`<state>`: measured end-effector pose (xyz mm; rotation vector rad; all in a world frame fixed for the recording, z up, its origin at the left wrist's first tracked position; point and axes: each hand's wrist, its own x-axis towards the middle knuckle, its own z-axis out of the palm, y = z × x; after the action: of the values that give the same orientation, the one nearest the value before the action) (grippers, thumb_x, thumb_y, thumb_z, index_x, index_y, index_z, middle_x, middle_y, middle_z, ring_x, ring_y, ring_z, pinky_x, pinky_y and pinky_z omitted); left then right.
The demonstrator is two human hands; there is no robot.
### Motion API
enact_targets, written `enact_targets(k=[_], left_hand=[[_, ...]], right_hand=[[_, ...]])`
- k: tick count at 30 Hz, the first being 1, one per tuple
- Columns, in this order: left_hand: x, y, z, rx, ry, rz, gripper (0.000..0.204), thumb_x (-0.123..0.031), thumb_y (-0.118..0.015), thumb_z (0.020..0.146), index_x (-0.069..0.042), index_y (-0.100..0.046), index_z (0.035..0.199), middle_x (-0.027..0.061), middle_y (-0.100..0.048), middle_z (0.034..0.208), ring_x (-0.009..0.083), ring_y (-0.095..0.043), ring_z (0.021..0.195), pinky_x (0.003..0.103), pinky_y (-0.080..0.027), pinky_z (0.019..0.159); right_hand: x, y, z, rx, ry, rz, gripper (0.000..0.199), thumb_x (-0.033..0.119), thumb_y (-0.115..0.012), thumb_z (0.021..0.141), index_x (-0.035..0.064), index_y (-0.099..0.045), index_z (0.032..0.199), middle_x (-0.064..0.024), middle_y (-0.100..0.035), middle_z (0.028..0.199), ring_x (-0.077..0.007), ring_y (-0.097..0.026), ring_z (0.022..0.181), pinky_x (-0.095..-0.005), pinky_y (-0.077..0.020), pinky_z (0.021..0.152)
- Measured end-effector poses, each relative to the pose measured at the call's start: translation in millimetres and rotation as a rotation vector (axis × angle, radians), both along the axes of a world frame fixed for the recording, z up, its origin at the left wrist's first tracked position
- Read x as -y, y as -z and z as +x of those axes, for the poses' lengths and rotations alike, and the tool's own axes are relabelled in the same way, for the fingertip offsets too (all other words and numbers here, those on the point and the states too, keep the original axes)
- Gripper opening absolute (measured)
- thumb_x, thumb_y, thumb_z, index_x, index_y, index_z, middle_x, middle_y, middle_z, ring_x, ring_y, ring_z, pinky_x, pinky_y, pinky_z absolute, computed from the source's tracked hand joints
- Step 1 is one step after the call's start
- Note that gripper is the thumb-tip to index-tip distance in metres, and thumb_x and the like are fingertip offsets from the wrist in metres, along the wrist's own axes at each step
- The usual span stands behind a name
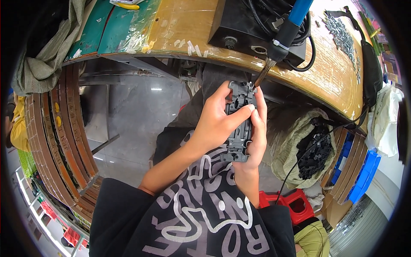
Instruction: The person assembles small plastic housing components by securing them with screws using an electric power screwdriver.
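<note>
Both my hands grip a long black plastic housing, held lengthwise over my lap just below the table edge. My left hand is closed on its left side, with the thumb lying across the middle. My right hand wraps its right side, the thumb beside the left thumb. A power screwdriver with a blue body and black nose slants down from the top. Its metal tip is at the housing's far right corner; whether it touches is too small to tell. My fingers hide the underside.
A black box with coiled cables stands on the wooden table. Loose screws lie at far right. A sack of black parts and a red stool are at right. Stacked brown boards stand at left.
</note>
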<state>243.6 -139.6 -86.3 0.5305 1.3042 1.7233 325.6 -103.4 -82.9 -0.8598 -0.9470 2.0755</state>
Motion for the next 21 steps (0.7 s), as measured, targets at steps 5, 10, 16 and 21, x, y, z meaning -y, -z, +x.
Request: enact_targets(k=[5, 10, 16, 21], left_hand=[[2.2, 0.8, 0.8, 0.002, -0.009, 0.001, 0.032, -0.003, -0.056, 0.076, 0.0, -0.047, 0.107, 0.0033, -0.054, 0.093, 0.0071, -0.051, 0.082, 0.021, -0.041, 0.072], [0.5, -0.8, 0.6, 0.008, 0.008, 0.003, 0.033, -0.002, -0.056, 0.076, 0.0, -0.046, 0.107, 0.0031, -0.054, 0.092, 0.0069, -0.052, 0.081, 0.021, -0.042, 0.071], [1.6, -2.7, 0.6, 0.001, 0.012, -0.035, 0.032, -0.002, -0.056, 0.076, 0.0, -0.046, 0.107, 0.0035, -0.054, 0.091, 0.0072, -0.052, 0.081, 0.021, -0.042, 0.071], [1.8, -2.2, 0.3, -0.003, 0.002, 0.011, 0.032, -0.001, -0.055, 0.076, 0.001, -0.046, 0.107, 0.0036, -0.054, 0.09, 0.0074, -0.052, 0.081, 0.021, -0.043, 0.07]], right_hand=[[-1.5, -1.2, -0.2, -0.013, -0.012, -0.014, 0.048, 0.015, -0.035, 0.084, -0.0012, -0.028, 0.129, -0.0128, -0.035, 0.128, -0.0187, -0.039, 0.114, -0.0288, -0.0279, 0.096], [-1.3, -5.6, 0.0, -0.016, -0.018, -0.02, 0.048, 0.015, -0.035, 0.084, -0.0011, -0.028, 0.129, -0.0134, -0.036, 0.127, -0.0186, -0.04, 0.112, -0.0284, -0.0298, 0.094], [-1.2, -5.9, 1.0, 0.001, -0.021, -0.008, 0.048, 0.016, -0.035, 0.084, -0.0008, -0.028, 0.128, -0.013, -0.036, 0.126, -0.019, -0.039, 0.113, -0.0287, -0.0294, 0.094], [-0.2, -5.6, 0.8, 0.001, -0.013, -0.017, 0.048, 0.015, -0.035, 0.084, -0.0007, -0.028, 0.128, -0.0127, -0.035, 0.127, -0.019, -0.039, 0.113, -0.0289, -0.0292, 0.095]])
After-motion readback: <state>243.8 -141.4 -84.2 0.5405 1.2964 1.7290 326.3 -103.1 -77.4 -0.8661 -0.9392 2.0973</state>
